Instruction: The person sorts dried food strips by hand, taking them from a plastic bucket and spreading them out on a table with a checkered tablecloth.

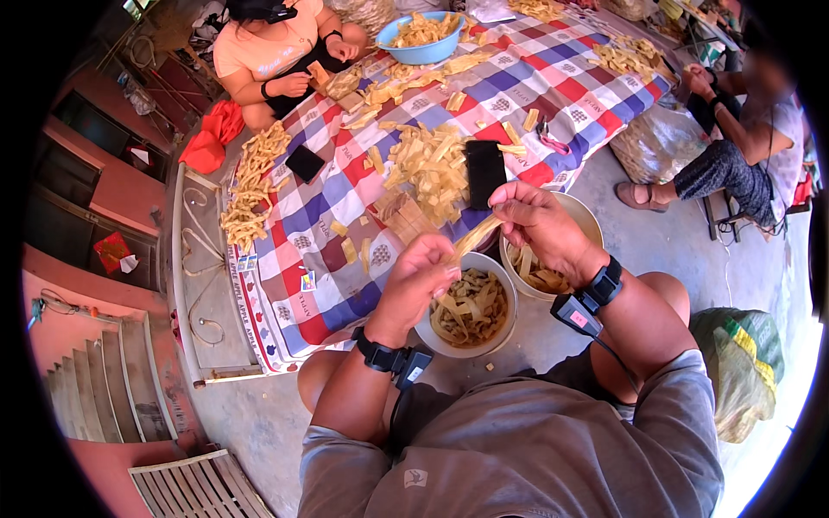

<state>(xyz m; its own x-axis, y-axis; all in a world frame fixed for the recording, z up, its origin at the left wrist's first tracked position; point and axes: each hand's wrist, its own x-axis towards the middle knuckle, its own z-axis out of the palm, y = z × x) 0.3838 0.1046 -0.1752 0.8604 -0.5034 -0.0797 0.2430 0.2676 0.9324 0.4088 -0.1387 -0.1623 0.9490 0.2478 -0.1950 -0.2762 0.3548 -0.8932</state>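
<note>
A pale yellow strip [478, 237], thin and pliable, is stretched between my two hands. My left hand [421, 281] grips its lower end, and my right hand [534, 226] pinches the upper end. Below the left hand stands a white bucket [424, 333] with wet-looking, curled strips [476, 311] inside. A second pale bucket [594, 223], partly hidden by my right hand, also holds strips. Just beyond my hands, a pile of flat yellowish strips [427, 168] lies on the checked tablecloth [337, 259], next to a black phone [486, 175].
Knotted yellow pieces [256, 184] and a second phone [304, 164] lie to the left. Farther back are a blue basin [421, 50] of strips and pink-handled scissors [552, 144]. One person [269, 52] sits at upper left, another [745, 136] at right. A filled sack [738, 375] stands at lower right.
</note>
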